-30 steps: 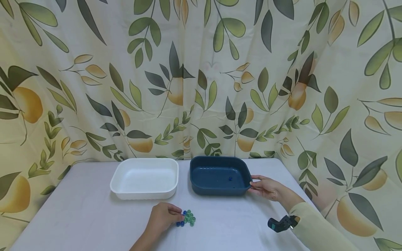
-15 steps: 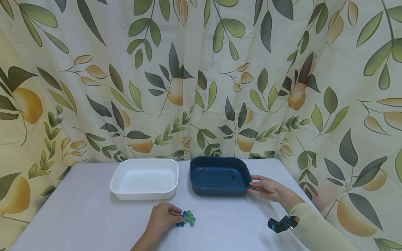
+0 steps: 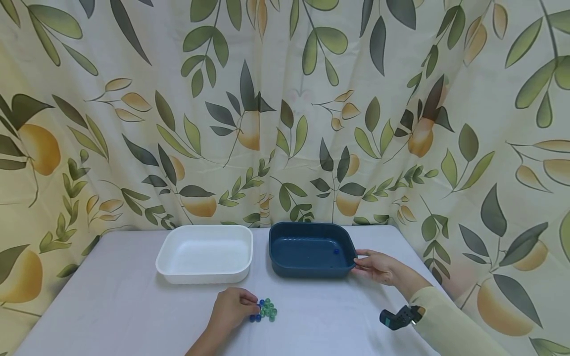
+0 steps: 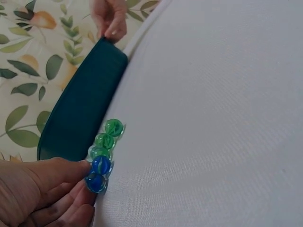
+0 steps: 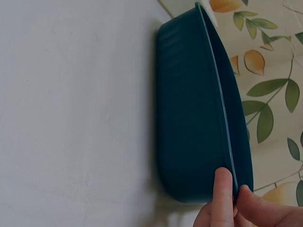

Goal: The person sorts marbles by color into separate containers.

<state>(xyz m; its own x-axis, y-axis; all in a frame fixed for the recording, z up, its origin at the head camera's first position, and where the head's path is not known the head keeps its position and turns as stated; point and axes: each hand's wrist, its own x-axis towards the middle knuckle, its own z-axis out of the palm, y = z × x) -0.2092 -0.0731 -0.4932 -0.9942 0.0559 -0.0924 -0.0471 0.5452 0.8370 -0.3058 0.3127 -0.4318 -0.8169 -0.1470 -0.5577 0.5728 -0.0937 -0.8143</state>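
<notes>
A small cluster of glass marbles lies on the white cloth, with green marbles (image 3: 268,309) to the right and blue marbles (image 3: 255,318) to the left. My left hand (image 3: 231,307) is at the cluster's left side; its thumb and fingers pinch a blue marble there, mostly hidden by the fingertips. In the left wrist view the thumb tip is close beside a blue marble (image 4: 101,165). My right hand (image 3: 378,267) grips the right rim of the dark blue tub (image 3: 307,271), thumb and fingers on either side of it. Inside that tub lies one blue marble (image 3: 336,251).
To the left of the dark blue tub stands a white tub (image 3: 205,278), a narrow gap between them. Both are on the table (image 3: 111,306) near its back edge. Behind hangs a leaf-patterned curtain (image 3: 285,123). A black device (image 3: 398,317) is strapped at the right wrist.
Inside the dark blue tub, the blue marble has rolled a little to the right. Both hands, the tubs and the marble cluster stay where they were.
</notes>
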